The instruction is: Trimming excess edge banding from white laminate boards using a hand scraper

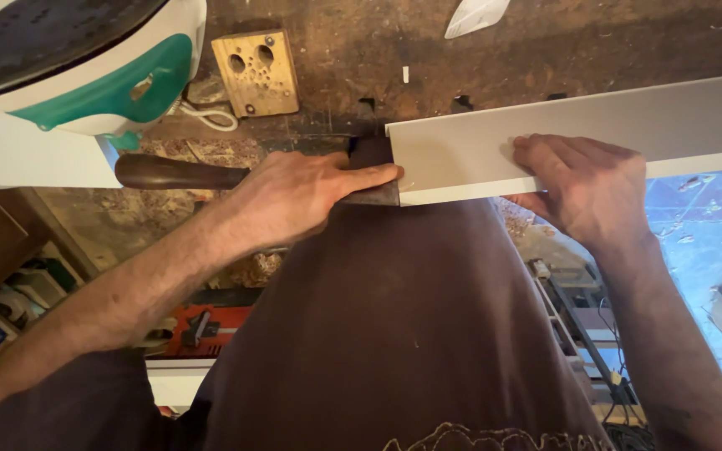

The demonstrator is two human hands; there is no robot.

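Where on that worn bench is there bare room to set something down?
Bare bench lies between the drilled wooden block and the white scrap, behind the white board. It is crowded at the left by the iron and at the board's end, around both hands.
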